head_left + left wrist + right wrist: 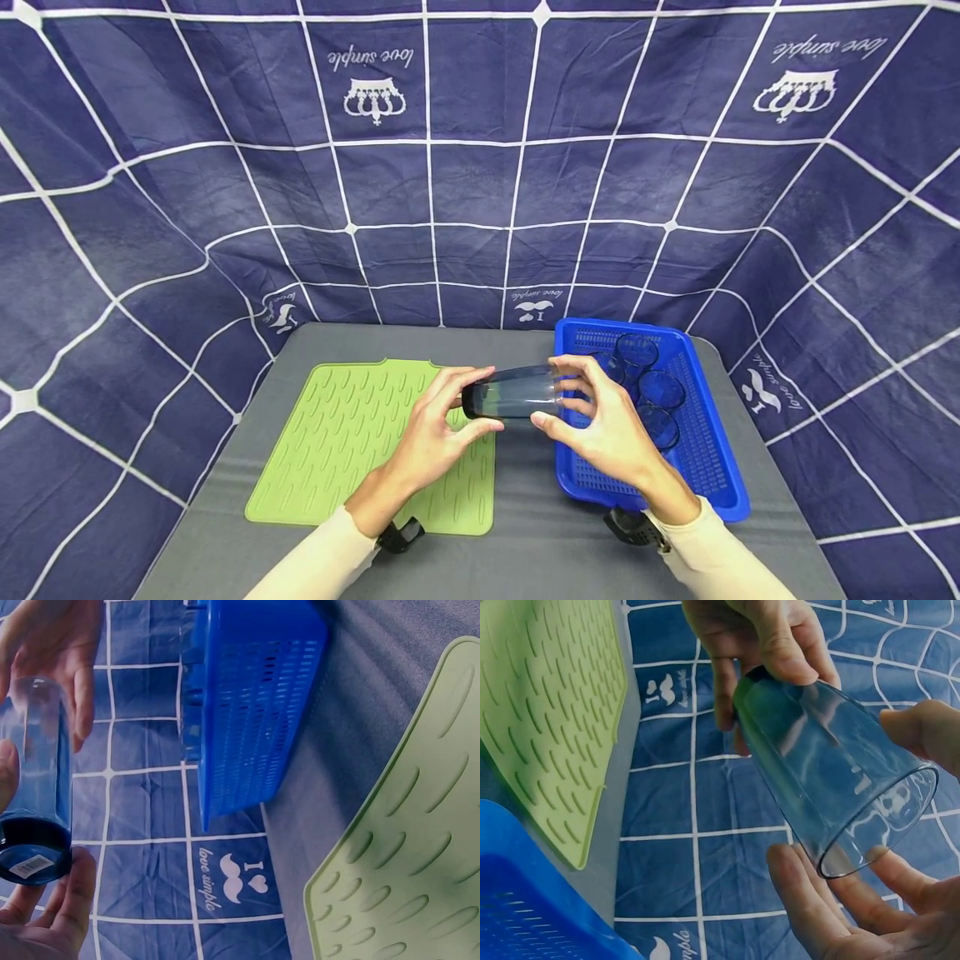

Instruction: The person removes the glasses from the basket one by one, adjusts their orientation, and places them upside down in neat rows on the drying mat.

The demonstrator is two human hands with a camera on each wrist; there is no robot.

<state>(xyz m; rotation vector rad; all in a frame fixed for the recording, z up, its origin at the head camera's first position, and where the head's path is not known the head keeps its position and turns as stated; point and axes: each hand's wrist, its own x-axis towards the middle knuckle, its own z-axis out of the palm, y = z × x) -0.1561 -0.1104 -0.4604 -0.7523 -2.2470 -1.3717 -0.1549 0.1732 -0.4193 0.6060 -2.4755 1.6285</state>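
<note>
A bluish clear drinking glass lies sideways in the air between the two hands, its dark base to the left and its open rim to the right. My left hand holds it around the base end, thumb below and fingers above. Around the rim end, the fingers and thumb of my right hand hold the glass. A white label shows on the base in the left wrist view. From the right wrist view, the rim faces the camera and the inside of the glass looks empty.
A blue perforated basket stands on the right of the grey table, with several similar glasses in it. On the left lies a green ridged mat. Dark blue grid-patterned cloth hangs behind and at both sides.
</note>
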